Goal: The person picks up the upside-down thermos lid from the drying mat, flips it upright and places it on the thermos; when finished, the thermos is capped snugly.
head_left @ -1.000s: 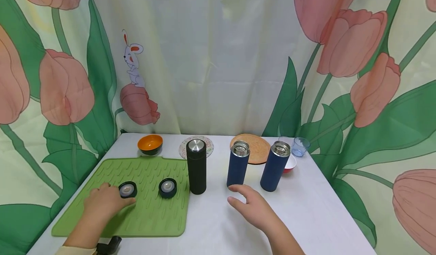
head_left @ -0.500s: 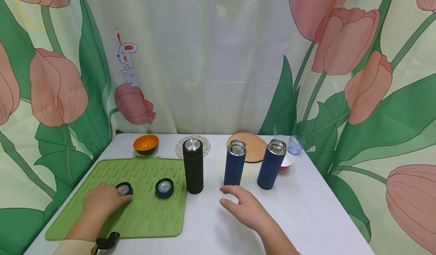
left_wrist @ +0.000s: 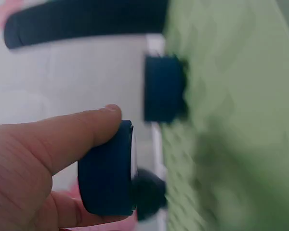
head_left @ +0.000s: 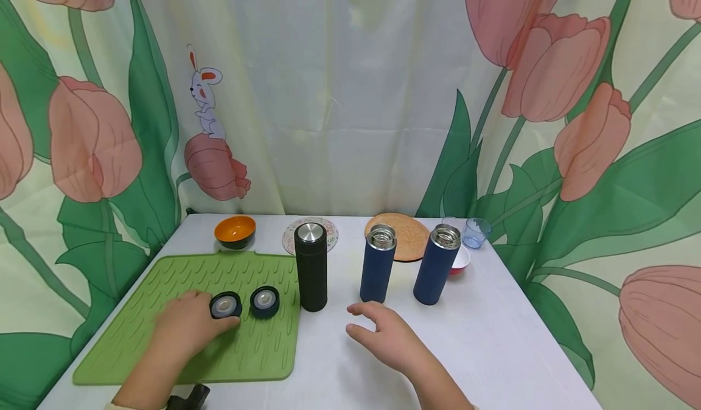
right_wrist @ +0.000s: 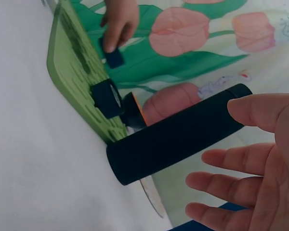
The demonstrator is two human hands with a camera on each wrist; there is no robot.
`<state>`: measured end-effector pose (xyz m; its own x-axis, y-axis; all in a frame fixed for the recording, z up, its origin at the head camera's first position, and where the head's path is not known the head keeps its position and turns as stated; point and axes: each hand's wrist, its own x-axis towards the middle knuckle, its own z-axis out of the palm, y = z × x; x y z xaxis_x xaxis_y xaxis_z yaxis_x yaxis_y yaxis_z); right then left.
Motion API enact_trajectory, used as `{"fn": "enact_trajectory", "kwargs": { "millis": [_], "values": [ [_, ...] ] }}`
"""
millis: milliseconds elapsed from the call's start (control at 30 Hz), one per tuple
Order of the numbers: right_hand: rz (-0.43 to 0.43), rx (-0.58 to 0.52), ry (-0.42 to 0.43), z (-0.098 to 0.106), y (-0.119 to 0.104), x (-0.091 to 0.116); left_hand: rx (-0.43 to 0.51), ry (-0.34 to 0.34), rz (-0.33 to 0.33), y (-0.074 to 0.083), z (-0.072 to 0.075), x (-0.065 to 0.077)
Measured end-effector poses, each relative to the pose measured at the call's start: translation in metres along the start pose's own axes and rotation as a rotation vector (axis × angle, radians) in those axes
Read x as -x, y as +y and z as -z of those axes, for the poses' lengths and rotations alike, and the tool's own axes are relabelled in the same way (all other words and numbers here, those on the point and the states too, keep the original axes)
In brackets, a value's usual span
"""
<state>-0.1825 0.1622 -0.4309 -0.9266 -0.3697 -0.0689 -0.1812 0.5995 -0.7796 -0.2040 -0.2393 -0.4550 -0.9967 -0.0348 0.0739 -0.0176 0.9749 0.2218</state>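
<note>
Lid [head_left: 226, 305], dark-rimmed, was pinched between thumb and fingers of left hand [head_left: 183, 325], lifted just above green mat [head_left: 241, 361]; pale centre showed from overhead; second lid [head_left: 265, 302] sat on the mat just right of those fingertips; black flask [head_left: 311, 270] stood further right, between the fingers of the two hands; right hand [head_left: 386, 337] hovered, fingers spread and thumb apart; steel-mouthed blue flask [head_left: 376, 270] stood just past its fingertips, another blue flask [head_left: 436, 270] to their right; orange-lined bowl [head_left: 235, 232] lay well beyond left fingers.
</note>
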Motion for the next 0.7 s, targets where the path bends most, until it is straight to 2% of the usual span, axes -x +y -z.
{"fn": "enact_trajectory", "kwargs": {
  "millis": [200,400,700],
  "values": [
    [-0.013,0.006,-0.003,-0.004,-0.002,0.000,0.133,0.046,-0.084,0.043,0.010,0.019],
    [-0.001,0.003,-0.012,-0.009,-0.001,-0.003,0.305,0.051,-0.167,0.086,0.004,0.033],
    [0.044,-0.038,-0.038,-0.020,-0.006,-0.005,0.363,0.064,-0.311,0.123,-0.005,0.046]
  ]
}}
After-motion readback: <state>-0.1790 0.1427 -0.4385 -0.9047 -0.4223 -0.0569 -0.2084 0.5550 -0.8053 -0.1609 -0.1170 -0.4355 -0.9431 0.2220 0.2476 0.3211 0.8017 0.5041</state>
